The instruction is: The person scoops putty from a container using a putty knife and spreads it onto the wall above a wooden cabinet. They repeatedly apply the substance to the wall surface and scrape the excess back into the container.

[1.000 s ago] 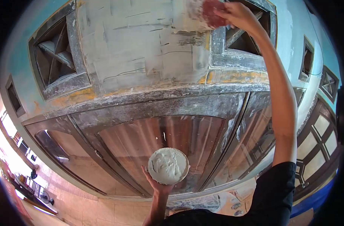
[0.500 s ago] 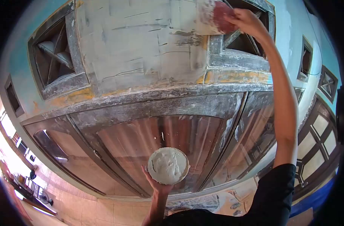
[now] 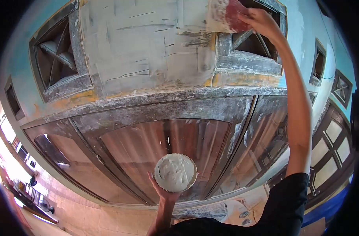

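My left hand (image 3: 163, 191) holds up a round bowl (image 3: 195, 179) from below, its fingers around the side. Pale, thick putty (image 3: 175, 172) fills the bowl, with an uneven surface. High at the upper right, my right hand (image 3: 260, 21) is closed on a reddish putty knife (image 3: 235, 16) with a broad blade smeared with putty. The blade lies against the grey wall (image 3: 155, 51) beside the right window frame (image 3: 246, 62). Dark lines and rough streaks mark the wall there.
A left window frame (image 3: 61, 59) with crossed bars flanks the wall patch. Below runs a worn wooden ledge (image 3: 148, 98) above glazed wooden doors (image 3: 167, 137). A standing fan (image 3: 47, 205) is on the tiled floor (image 3: 89, 218) at lower left.
My right hand and the putty knife have shifted slightly to the right along the wall. The bowl in my left hand stays in place.
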Tool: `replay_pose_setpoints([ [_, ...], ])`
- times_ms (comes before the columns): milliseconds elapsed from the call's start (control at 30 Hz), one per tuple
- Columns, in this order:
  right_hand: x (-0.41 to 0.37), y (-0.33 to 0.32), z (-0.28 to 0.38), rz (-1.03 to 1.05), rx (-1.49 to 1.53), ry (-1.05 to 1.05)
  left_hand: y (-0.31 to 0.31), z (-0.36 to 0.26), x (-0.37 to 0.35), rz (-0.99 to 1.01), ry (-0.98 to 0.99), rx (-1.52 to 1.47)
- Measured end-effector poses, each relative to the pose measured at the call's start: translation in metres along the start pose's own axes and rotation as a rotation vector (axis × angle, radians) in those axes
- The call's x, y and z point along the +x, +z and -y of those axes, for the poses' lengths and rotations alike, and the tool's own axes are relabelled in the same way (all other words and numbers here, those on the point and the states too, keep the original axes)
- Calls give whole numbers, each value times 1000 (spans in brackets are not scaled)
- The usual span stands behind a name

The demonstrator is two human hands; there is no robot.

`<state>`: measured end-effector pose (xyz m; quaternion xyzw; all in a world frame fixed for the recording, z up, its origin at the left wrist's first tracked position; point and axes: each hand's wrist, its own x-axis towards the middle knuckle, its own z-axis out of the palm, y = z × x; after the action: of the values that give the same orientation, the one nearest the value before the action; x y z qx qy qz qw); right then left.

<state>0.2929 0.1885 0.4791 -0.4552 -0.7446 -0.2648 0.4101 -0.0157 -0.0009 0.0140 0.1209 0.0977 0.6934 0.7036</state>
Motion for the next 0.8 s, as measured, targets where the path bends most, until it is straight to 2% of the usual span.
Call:
replay_pose_setpoints([
  [100,-9,-14,-14,-7,299,-84,2,-1,-1,12,7,22],
  [200,6,-9,44,29,352,-134,-2,2,1,32,-7,-12],
  [233,11,-8,61,32,349,-132,1,3,0,43,-20,-35],
  [300,21,-8,87,31,-34,-56,4,6,1,60,-27,-63],
  [400,44,23,5,58,37,-103,4,3,0,56,-36,-61],
  [433,23,11,14,78,106,17,6,3,-2,45,-29,-57],
  [567,-3,-8,-14,44,178,33,2,1,-4,-3,33,22],
  [633,-3,-13,-4,39,393,-75,-4,1,-1,1,34,-7],
  [667,3,-7,4,42,394,-74,-5,1,-1,4,29,-33],
  [733,19,6,35,-20,371,-219,-4,1,-1,23,24,-49],
  [767,20,5,51,-16,369,-220,-3,2,0,45,24,-69],
  [800,18,1,67,14,228,-110,-1,3,0,42,25,-73],
])
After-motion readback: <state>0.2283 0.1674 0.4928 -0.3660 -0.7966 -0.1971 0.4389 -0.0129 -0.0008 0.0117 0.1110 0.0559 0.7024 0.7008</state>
